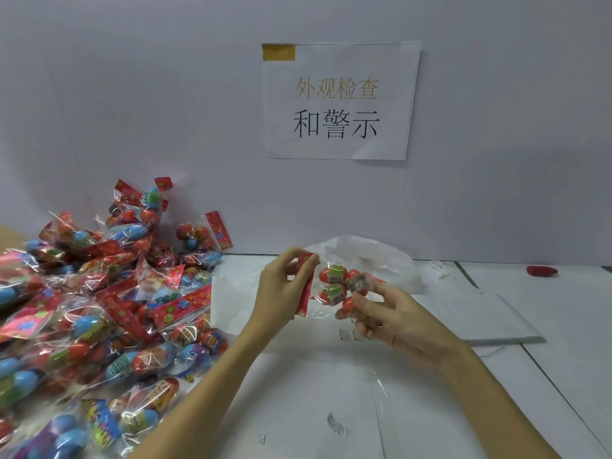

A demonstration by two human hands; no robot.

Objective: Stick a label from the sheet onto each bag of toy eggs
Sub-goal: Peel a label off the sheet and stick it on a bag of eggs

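Observation:
I hold one clear bag of red toy eggs (334, 286) up above the table, between both hands. My left hand (281, 286) pinches its red flowered header card. My right hand (387, 316) grips the egg end of the bag from below with curled fingers. A label sheet (347, 385) with a few small printed labels lies flat on the table under my hands. A big pile of bagged eggs (99, 309) fills the left side.
A white wall with a taped paper sign (337, 101) stands right behind the table. Crumpled white plastic (381, 253) lies behind my hands, white paper sheets (480, 319) to the right, and a small red object (541, 271) at the far right.

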